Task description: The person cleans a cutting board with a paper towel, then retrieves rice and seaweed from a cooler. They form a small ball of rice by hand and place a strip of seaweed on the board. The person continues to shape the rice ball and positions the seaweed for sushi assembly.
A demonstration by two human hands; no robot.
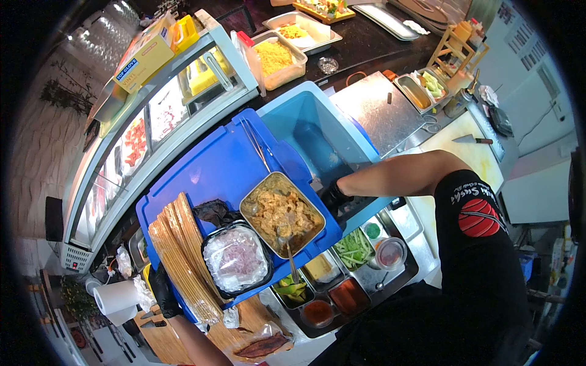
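A blue plastic lid [208, 158] slants across the open blue tub [316, 114], covering part of it. My left hand [163, 293], in a black glove, grips the lid's left edge. Beside it on the lid lie bamboo sushi rolling mats wrapped in plastic film [183, 256]. Also on the lid are a film-covered black bowl [236, 259], a crumpled black glove [215, 212], metal tongs [256, 144] and a square steel pan of creamy mixture [274, 196] with a spoon [290, 258]. My right hand [336, 199], black-gloved too, reaches down inside the tub; its fingers are hidden.
A glass display case [160, 151] curves along the left. Steel inserts of cucumber strips [353, 249], avocado [290, 290] and sauce [349, 296] stand before me. A knife [471, 140] lies on the right-hand cutting board [476, 160]. A paper roll [114, 297] stands lower left.
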